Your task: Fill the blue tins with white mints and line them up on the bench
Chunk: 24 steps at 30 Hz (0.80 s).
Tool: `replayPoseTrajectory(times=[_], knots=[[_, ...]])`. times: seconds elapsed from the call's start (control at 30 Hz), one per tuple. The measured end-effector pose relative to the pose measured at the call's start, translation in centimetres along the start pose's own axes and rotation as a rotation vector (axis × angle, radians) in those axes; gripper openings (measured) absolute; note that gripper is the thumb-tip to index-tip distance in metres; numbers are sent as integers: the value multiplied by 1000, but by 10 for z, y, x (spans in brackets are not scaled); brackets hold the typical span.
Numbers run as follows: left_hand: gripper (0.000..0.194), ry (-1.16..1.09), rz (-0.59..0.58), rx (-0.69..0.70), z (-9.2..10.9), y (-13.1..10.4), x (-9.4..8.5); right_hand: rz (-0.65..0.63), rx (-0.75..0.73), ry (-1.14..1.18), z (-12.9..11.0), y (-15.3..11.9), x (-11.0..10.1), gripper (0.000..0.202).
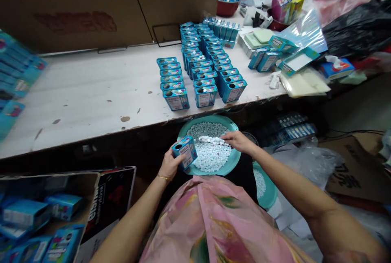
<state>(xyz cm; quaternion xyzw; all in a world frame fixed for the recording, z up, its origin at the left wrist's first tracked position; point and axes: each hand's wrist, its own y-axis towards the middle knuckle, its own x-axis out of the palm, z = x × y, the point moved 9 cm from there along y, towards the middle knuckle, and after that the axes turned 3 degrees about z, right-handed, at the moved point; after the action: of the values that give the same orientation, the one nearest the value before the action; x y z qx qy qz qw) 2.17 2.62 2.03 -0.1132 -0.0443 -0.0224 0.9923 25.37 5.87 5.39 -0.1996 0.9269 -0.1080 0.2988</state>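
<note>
My left hand (170,164) is wrapped round a small blue box (186,151), tilted over the left side of a turquoise basin (234,165). A dark round hole shows in the box's top end. Many small white candies (212,159) fill the basin, which rests at my lap. Over its right side, my right hand (236,140) has its fingers pressed together. A brighter band of white candies (210,140) stretches leftward from those fingertips, above the rest. Whether a scoop carries that band cannot be made out.
Rows of upright blue boxes (205,96) stand on the white table (122,91). A large cardboard panel (106,6) rises behind. Packaging and bags (351,26) clutter the right. Lower left, a carton (88,202) holds blue boxes. A second turquoise basin (270,191) is below right.
</note>
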Motion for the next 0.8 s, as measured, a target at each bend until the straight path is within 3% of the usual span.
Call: replayPoseTrajectory(times=[0.07,0.17,0.4,0.57,0.67,0.8], knots=[[62,194,-30,92,5,10,8,-1,-42,-36,-23,-3,-14,30],[57,360,-97,198,11,18,29,-65,-124,-218,-57,-3,-19,29],[50,547,-169,372,12,23,56,-123,-100,-970,-107,3,-1,27],[50,588,-171,462,10,22,60,-136,-175,-1098,-139,-1,17,27],[49,571,-122,440,8,21,48,-117,-150,-1085,-130,-5,4,27],[51,486,10,345,4,19,16,-105,-85,-972,-69,4,-11,28]])
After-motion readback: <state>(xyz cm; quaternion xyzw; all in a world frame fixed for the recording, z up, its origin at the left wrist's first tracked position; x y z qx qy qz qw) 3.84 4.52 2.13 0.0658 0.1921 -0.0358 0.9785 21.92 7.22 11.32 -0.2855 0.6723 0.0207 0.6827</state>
